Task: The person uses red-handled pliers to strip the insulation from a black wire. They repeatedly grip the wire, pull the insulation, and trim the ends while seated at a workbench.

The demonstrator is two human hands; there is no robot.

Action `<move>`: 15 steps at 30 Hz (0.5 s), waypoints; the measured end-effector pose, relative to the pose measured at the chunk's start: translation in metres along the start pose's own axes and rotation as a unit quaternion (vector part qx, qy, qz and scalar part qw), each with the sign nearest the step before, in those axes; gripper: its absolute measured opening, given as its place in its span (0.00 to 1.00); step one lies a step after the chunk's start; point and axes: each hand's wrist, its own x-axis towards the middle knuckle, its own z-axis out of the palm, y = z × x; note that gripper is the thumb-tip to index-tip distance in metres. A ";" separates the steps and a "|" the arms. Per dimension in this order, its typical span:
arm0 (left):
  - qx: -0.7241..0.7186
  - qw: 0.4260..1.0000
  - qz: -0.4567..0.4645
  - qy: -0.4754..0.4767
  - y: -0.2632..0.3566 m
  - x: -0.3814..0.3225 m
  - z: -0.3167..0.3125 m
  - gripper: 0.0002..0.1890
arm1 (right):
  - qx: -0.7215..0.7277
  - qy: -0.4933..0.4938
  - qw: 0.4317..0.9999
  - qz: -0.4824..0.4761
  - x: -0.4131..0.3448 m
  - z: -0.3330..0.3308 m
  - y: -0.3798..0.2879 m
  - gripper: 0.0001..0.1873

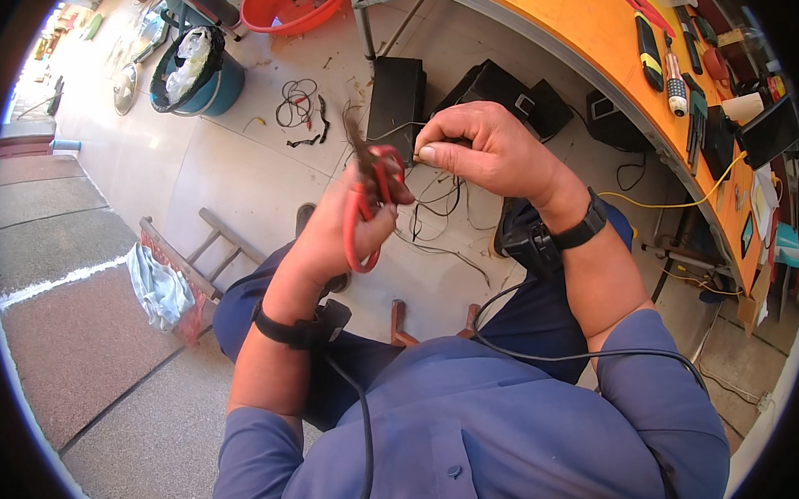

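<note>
My left hand (335,232) is closed around a pair of red-handled scissors (353,228), their dark blades pointing up and slightly blurred. Just to the right, my right hand (492,148) has thumb and forefinger pinched together on a thin wire (404,125); its end is partly hidden by the fingers. The scissors and the pinching fingertips are a short gap apart. Below both hands, loose thin cables (444,211) trail over the tiled floor. A black speaker-like box (393,99) lies on the floor beyond them, with more black boxes (493,88) beside it.
An orange-topped table (563,15) curves along the right, bearing a screwdriver (676,90), a utility knife (649,51) and other tools. A teal bucket (225,86), a red basin (289,17) and a coiled cable (295,103) are on the floor. A wooden stool (186,265) holds a cloth (157,287) at left.
</note>
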 end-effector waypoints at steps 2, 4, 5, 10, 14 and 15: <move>-0.063 0.995 0.032 0.066 -0.002 0.005 0.001 0.25 | 0.032 0.006 0.999 0.016 0.000 0.002 0.001 0.07; -0.089 0.981 0.109 0.135 -0.002 0.010 0.005 0.25 | 0.039 -0.002 0.999 0.026 0.001 0.003 0.003 0.07; -0.081 0.977 0.137 0.144 -0.002 0.012 0.006 0.25 | 0.047 -0.006 0.998 0.029 0.002 0.005 0.004 0.07; 0.024 0.970 0.171 0.172 0.003 0.013 0.011 0.26 | 0.042 -0.021 0.998 0.052 0.007 0.014 0.011 0.08; 0.053 0.967 0.176 0.177 0.002 0.012 0.011 0.25 | 0.043 -0.015 0.998 0.047 0.008 0.022 0.015 0.09; 0.064 0.968 0.172 0.173 0.002 0.011 0.010 0.25 | 0.044 -0.014 0.998 0.049 0.008 0.023 0.016 0.09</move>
